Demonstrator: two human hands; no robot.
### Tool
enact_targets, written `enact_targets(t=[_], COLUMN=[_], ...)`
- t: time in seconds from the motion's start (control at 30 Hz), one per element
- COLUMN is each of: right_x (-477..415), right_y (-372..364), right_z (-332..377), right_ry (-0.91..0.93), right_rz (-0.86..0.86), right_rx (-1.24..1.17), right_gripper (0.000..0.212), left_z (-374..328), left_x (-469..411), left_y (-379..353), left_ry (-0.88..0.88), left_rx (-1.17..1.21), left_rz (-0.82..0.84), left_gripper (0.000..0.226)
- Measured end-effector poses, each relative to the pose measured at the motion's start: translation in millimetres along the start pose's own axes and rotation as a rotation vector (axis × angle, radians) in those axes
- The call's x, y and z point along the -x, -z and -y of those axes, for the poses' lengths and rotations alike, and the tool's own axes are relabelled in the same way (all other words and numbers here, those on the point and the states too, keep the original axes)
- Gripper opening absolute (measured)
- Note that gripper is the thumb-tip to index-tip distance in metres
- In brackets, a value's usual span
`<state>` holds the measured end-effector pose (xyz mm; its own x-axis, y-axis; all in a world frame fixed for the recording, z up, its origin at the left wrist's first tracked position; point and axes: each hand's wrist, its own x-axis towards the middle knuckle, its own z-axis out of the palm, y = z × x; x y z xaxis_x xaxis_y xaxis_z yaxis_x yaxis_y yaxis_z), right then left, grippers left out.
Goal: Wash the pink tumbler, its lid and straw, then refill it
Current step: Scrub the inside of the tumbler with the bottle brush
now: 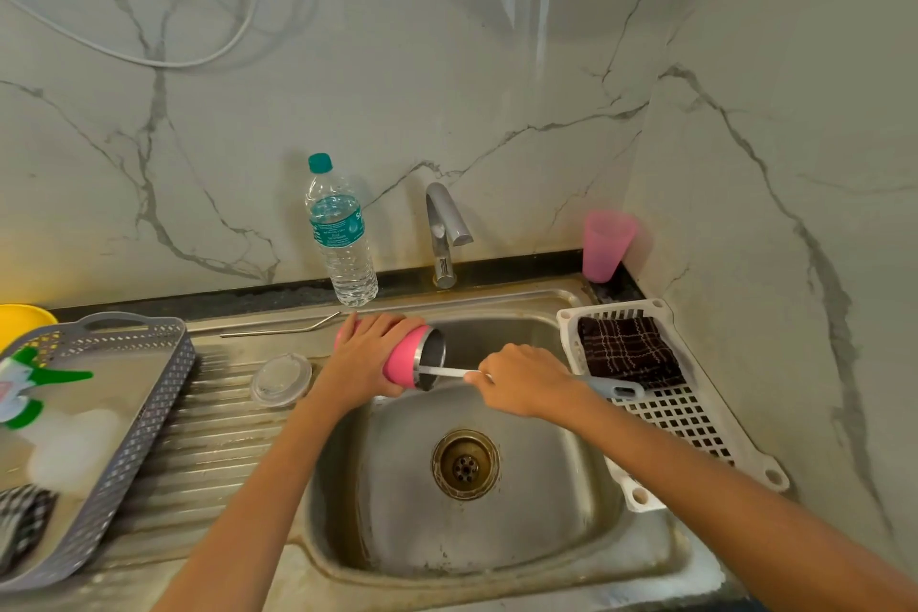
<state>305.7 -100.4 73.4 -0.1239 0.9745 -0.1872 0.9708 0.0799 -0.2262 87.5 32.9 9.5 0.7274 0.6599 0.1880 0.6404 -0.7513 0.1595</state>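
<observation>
Nearest to us, two bare forearms reach in over the stainless steel sink basin (447,542), one from each front corner. Above the basin's left rim, the left hand (365,355) wraps its fingers around the pink tumbler with a steel lining (405,363). It holds the tumbler on its side, with the open mouth turned toward the basin's centre. Over the basin's far half, the right hand (521,380) is closed around the thin grey-handled bottle brush (616,390). The brush's pale shaft runs into the tumbler's mouth, and the head is hidden inside.

We judge the step in hand to be scrubbing the tumbler's interior. The round clear plastic lid (280,379) lies on the ribbed drainboard just left of the basin. The bent metal straw (280,328) rests on the ledge behind that drainboard. Neither is in a hand, and we cannot tell whether either has been washed.

The chrome tap (444,234) behind the basin shows no stream. The clear water bottle with a teal cap (343,239) stands left of the tap, perhaps for the refill.

Next, we think, the brush must reach the bottom and sweep the wall while the left hand keeps the slick body from turning. Then comes a rinse under the tap.
</observation>
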Motion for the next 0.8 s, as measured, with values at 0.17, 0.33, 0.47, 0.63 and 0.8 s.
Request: enact_targets(t=[0.17, 0.33, 0.47, 0.63, 0.8], right_x=[14, 4, 12, 7, -3], right_y=[3, -8, -4, -5, 4], right_z=[-27, -18, -32, -25, -22], right_ry=[-0.027, -0.026, -0.033, -0.017, 0.001], right_rz=[-0.02, -0.07, -0.077, -0.139, -0.174], right_rx=[0.048, 0.048, 0.06, 0.08, 0.089], right_gripper=[0.046, 0.049, 0.045, 0.05, 0.046], left_z=[19, -6, 12, 5, -4], left_x=[8, -6, 2, -1, -4], left_y=[6, 3, 5, 14, 15], left_ry=[0.068, -0.015, 0.057, 0.042, 0.048], left_rx=[0.024, -0.009, 0.038, 0.096, 0.162], left_rz=[0.035, 0.073, 0.081, 0.117, 0.149], left_gripper=[0.097, 0.097, 0.098, 0.098, 0.101])
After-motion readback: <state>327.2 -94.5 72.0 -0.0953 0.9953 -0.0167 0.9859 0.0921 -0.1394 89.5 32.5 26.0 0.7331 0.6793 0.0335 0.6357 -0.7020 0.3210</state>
